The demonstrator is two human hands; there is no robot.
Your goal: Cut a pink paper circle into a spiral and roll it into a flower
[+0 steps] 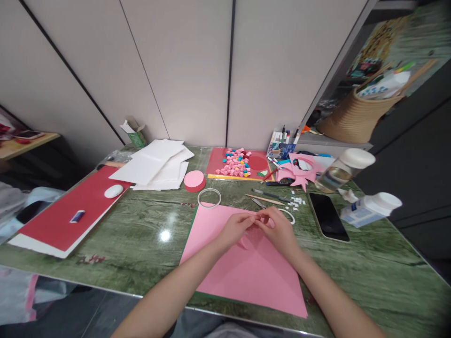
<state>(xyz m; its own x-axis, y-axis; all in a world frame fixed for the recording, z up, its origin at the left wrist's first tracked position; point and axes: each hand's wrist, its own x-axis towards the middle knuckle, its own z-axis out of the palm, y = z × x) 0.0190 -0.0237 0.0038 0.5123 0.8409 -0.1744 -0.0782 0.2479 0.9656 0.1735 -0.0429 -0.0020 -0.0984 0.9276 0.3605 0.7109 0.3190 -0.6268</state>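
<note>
My left hand (236, 230) and my right hand (276, 229) meet over the pink paper sheet (246, 277), both with fingers pinched together. Between and just below the fingertips shows a small curled piece of pink paper (244, 242), which both hands seem to grip; most of it is hidden by the fingers. The sheet lies flat on a green-edged board or sheet near the table's front edge. Partly behind my right hand rest scissors (288, 216) with white handles. A pencil (268, 199) and a dark pen (271, 195) lie just beyond.
Folded pink pieces (237, 164) lie on a red sheet at the back. A tape roll (209, 198) and a round pink box (194, 180) stand left of them. White sheets (151, 162) and a red board (70, 206) fill the left. A phone (328, 217) and bottles (369, 210) are right.
</note>
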